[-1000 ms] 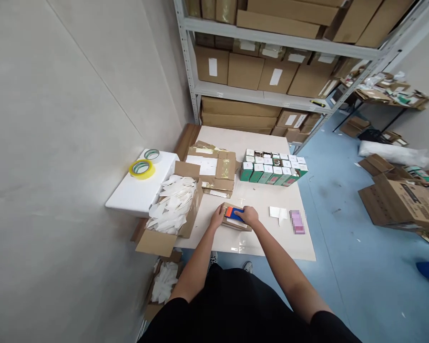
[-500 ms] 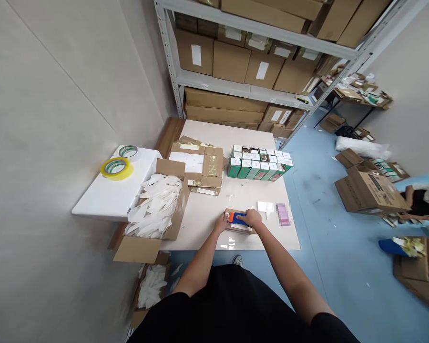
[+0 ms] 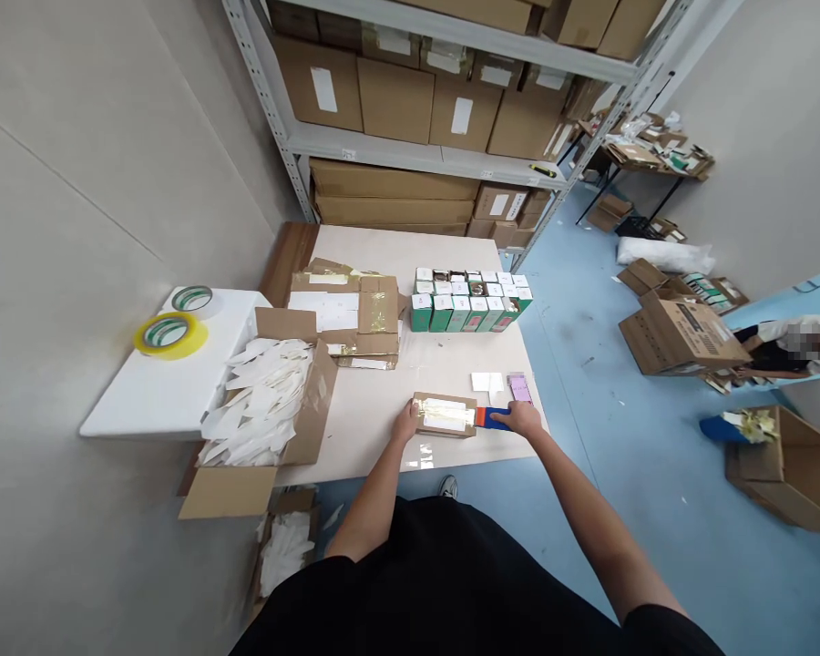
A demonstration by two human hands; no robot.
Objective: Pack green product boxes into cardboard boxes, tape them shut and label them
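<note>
A small cardboard box (image 3: 434, 426) lies on the table near its front edge, with a white label and shiny clear tape along its top. My left hand (image 3: 404, 423) grips the box's left end. In my right hand (image 3: 525, 419) is a blue and orange tape dispenser (image 3: 495, 418), its orange end at the box's right edge. Just behind the right hand lie white paper slips (image 3: 486, 382) and a small purple pad (image 3: 519, 388). The fingers of my left hand are partly hidden against the box.
Rows of green and white boxes (image 3: 461, 314) stand farther back on the table (image 3: 375, 410). Flattened cardboard (image 3: 378, 314) lies left of them. An open carton of white strips (image 3: 263, 392) and tape rolls (image 3: 170, 335) are at left. Shelving (image 3: 424, 157) rises behind; another person (image 3: 793, 346) is at right.
My right hand has drawn the tape dispenser rightward from the box's left end past its right edge. Tape now runs along the top. My left hand stays at the left end.
</note>
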